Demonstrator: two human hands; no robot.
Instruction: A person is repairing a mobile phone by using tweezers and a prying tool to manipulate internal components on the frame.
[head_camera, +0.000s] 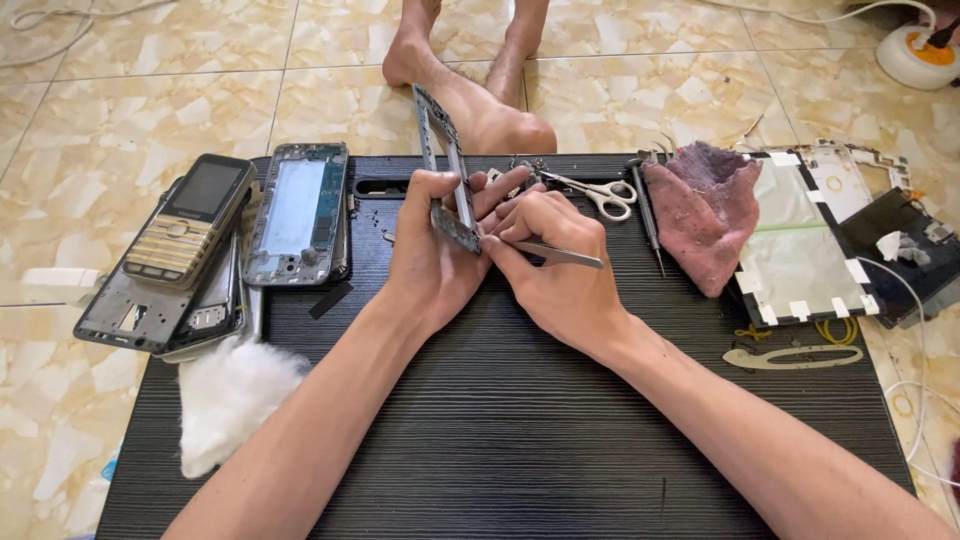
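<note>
Phone frame: I see a thin, dark, bare phone frame (446, 165) held on edge above the middle of the desk (500, 420). Its long axis runs away from me, the far end tipped up and slightly left toward the floor, the near end low in my grip.

Left hand: my left hand (432, 250) is wrapped around the near end of the frame, thumb on one side and fingers (505, 190) on the other, closed firmly on it.

Right hand: my right hand (555, 265) sits just right of the left and touches it. Its fingers pinch a pair of slim metal tweezers (555, 254), whose back end points right while the tip end meets the frame's lower edge.

Desk: a low black board with fine ribbed lines, lying on glossy beige marble-patterned floor tiles (130, 110).

Left of the hands: a second phone frame with a pale blue-grey panel (298, 212) lies flat, long axis pointing away from me. Further left, a gold and black keypad phone (190, 220) rests tilted on grey phone housings (130, 315). Near the front left edge is a fluffy white wad of cotton (228, 400).

Right of the hands: white-handled scissors (600, 193), a thin dark screwdriver (648, 215), a crumpled mauve cloth (705, 210), and a tablet panel with a silvery back and white tape tabs (800, 245).

Beyond the desk: two bare feet (470, 70) rest on the tiles.
</note>
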